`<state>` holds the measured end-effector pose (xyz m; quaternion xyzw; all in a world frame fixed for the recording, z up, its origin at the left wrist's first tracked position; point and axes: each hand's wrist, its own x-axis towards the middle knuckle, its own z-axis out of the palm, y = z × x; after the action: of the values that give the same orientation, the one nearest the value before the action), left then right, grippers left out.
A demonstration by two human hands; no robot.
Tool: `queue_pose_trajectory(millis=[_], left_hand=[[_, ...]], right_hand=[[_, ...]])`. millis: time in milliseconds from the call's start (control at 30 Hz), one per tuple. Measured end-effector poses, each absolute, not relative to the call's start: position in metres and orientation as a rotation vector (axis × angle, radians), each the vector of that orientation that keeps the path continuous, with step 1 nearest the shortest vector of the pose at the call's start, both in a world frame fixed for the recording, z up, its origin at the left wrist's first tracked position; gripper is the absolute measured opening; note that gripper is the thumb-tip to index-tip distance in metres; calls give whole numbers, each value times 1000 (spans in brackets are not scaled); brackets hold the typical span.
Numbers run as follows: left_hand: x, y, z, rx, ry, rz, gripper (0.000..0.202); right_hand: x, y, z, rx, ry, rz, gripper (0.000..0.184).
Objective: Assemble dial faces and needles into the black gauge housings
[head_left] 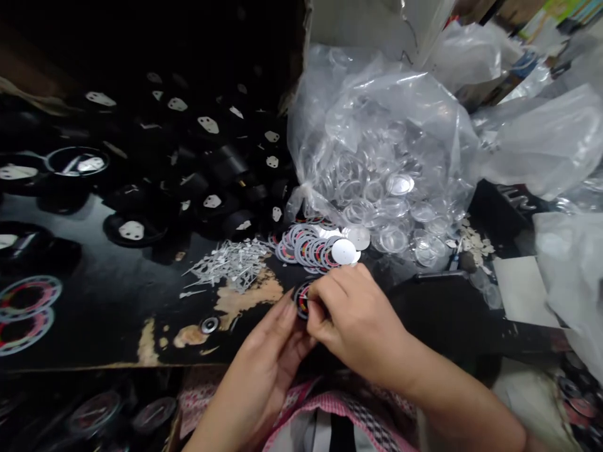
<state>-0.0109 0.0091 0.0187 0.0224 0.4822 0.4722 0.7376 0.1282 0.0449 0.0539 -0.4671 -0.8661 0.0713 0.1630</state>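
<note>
- Evidently mid-piece: my left hand (277, 344) cups a gauge (301, 299), fingers curled, just nearside of the dials (307, 250).
- My right hand (360, 317) pinches at its face; on what, I can't tell.
- Farther out, needles (232, 263) and bagged covers (393, 207) lie unused; much seems left.

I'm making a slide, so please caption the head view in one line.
Left hand holds a gauge, right hand over it, near needles and bagged clear discs.

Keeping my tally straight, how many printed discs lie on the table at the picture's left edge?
2: an upper disc and a lower disc, overlapping on the table; others may be hidden beneath.
</note>
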Motion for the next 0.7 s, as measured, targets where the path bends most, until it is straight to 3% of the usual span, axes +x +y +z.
queue_pose_trajectory(millis=[267, 467, 567, 633, 700], left_hand=[[-5, 9, 4, -74, 1060, 1028, 34], [-18, 6, -2, 176, 1161, 1002, 44], [-17, 8, 0, 183, 1111, 1051, 42], [-15, 10, 4, 207, 1055, 1032, 42], [-15, 10, 8, 217, 1012, 951, 44]], right_hand=[[118, 49, 62, -1525, -2500, 375, 12], [141, 65, 69, -1497, -2243, 887, 11], [164, 98, 64, -1723, -2030, 428, 13], [175, 121, 59, -1977, -1989, 62, 23], [180, 137, 56, -2081, -2065, -86, 24]])
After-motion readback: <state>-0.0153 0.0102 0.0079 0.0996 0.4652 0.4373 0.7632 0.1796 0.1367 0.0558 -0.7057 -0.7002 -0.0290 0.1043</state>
